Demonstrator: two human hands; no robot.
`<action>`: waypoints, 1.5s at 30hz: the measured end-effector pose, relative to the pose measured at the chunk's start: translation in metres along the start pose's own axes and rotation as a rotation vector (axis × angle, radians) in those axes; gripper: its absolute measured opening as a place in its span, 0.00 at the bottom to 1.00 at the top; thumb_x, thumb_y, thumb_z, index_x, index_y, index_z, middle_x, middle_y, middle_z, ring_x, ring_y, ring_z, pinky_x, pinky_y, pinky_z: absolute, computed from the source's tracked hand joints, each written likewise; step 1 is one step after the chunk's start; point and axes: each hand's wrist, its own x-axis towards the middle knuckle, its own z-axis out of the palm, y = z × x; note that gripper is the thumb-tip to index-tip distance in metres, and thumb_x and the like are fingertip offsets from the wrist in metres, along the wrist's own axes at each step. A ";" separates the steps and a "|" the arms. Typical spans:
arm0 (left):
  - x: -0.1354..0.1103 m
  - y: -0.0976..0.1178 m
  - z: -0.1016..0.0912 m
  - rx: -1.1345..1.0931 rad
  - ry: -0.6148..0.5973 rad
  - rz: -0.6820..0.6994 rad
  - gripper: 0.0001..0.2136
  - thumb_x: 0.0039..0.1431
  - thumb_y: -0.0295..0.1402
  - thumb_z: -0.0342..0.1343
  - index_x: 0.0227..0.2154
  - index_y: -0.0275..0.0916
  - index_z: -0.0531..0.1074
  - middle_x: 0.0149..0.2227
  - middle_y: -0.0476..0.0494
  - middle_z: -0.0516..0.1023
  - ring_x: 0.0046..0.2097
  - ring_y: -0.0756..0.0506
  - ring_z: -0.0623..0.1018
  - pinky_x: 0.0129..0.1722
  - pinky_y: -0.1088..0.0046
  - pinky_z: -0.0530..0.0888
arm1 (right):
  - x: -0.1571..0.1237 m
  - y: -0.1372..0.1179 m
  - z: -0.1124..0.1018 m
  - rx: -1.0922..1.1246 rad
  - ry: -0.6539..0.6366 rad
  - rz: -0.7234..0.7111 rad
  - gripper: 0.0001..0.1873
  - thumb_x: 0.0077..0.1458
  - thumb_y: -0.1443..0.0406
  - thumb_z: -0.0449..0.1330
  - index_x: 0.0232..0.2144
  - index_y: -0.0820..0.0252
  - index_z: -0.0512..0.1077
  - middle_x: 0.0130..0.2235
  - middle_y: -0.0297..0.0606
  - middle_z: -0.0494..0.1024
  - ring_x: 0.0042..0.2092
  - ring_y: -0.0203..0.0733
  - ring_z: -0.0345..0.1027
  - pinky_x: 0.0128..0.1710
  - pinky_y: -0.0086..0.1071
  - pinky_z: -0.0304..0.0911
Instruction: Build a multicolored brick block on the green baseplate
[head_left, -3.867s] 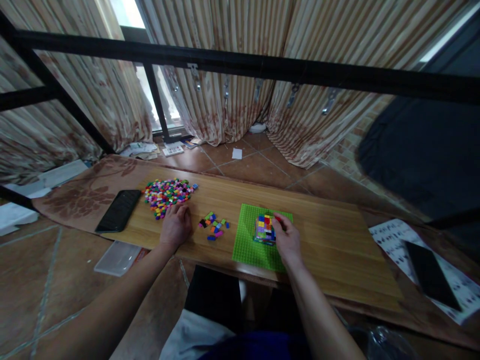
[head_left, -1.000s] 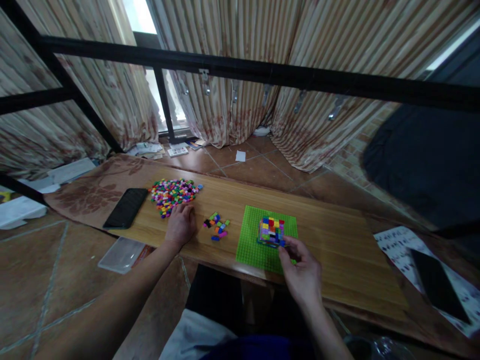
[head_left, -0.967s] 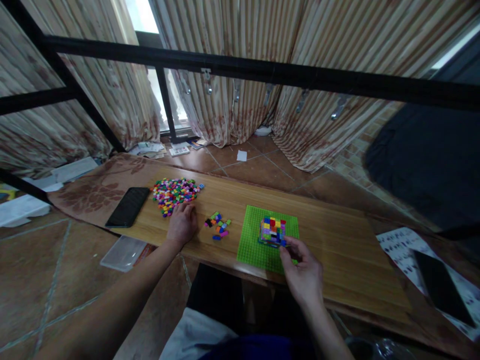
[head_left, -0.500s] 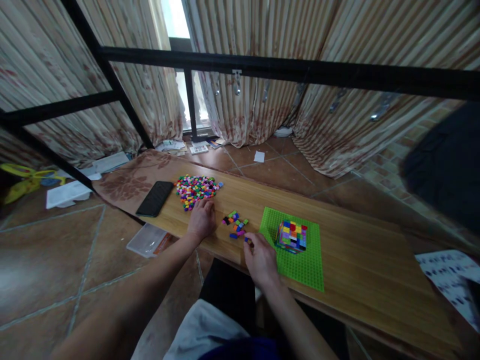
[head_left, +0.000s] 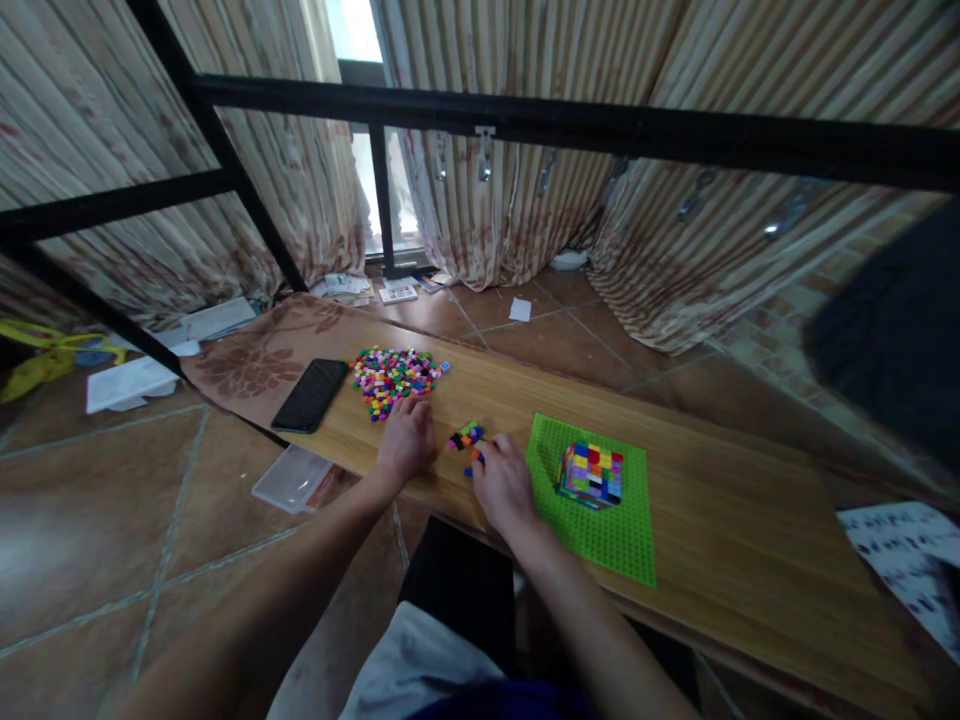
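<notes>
Reaching to the near side of a small brick cluster, the right hand has its grip drawn nearly together; whether a brick is pinched in it cannot be told, because the hand covers the contact. A second ago this hand was at the near right corner of the multicoloured block structure. It has since crossed leftward, and part of the cluster is now hidden by it. The structure accordingly stands apart from both hands, upright near the middle of the green baseplate; the shift suggests that attention has passed from the built part to the loose bricks. The left hand, by contrast, keeps its place at the near edge of the large brick pile; its grip is curled, and whether it encloses anything is not visible. Farther out, a dark phone lies just left of the large pile. Pile, cluster and baseplate follow one another from left to right along the wooden counter.
</notes>
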 end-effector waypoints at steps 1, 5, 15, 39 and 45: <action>0.000 0.000 0.000 0.002 0.003 0.004 0.11 0.57 0.24 0.48 0.41 0.36 0.71 0.44 0.36 0.73 0.48 0.39 0.71 0.52 0.60 0.70 | 0.004 -0.002 0.000 -0.023 -0.022 0.003 0.13 0.58 0.69 0.52 0.41 0.59 0.75 0.42 0.43 0.72 0.43 0.44 0.68 0.45 0.34 0.62; 0.000 -0.001 -0.001 0.014 0.004 0.025 0.11 0.58 0.25 0.47 0.41 0.36 0.71 0.44 0.36 0.73 0.47 0.39 0.71 0.51 0.60 0.70 | 0.016 -0.004 -0.003 -0.082 -0.109 -0.009 0.13 0.58 0.71 0.51 0.38 0.60 0.75 0.43 0.44 0.71 0.44 0.44 0.67 0.46 0.34 0.62; 0.001 -0.001 -0.002 -0.014 0.001 0.000 0.11 0.59 0.27 0.46 0.41 0.37 0.71 0.45 0.36 0.73 0.49 0.38 0.70 0.52 0.57 0.69 | 0.007 0.002 -0.010 0.286 0.085 -0.062 0.11 0.58 0.71 0.52 0.39 0.59 0.72 0.42 0.42 0.76 0.46 0.43 0.69 0.49 0.36 0.63; 0.003 -0.004 -0.003 0.033 -0.013 0.012 0.13 0.59 0.30 0.45 0.42 0.37 0.72 0.45 0.35 0.73 0.48 0.37 0.71 0.52 0.58 0.70 | -0.074 0.128 -0.087 0.858 0.579 0.457 0.17 0.46 0.55 0.65 0.37 0.60 0.77 0.33 0.39 0.80 0.30 0.40 0.72 0.32 0.36 0.70; 0.004 -0.004 -0.002 0.040 -0.011 0.009 0.13 0.60 0.32 0.45 0.42 0.38 0.72 0.44 0.35 0.73 0.48 0.37 0.71 0.51 0.56 0.70 | -0.066 0.134 -0.087 0.556 0.501 0.314 0.17 0.55 0.54 0.58 0.40 0.60 0.75 0.37 0.44 0.81 0.36 0.44 0.75 0.39 0.40 0.70</action>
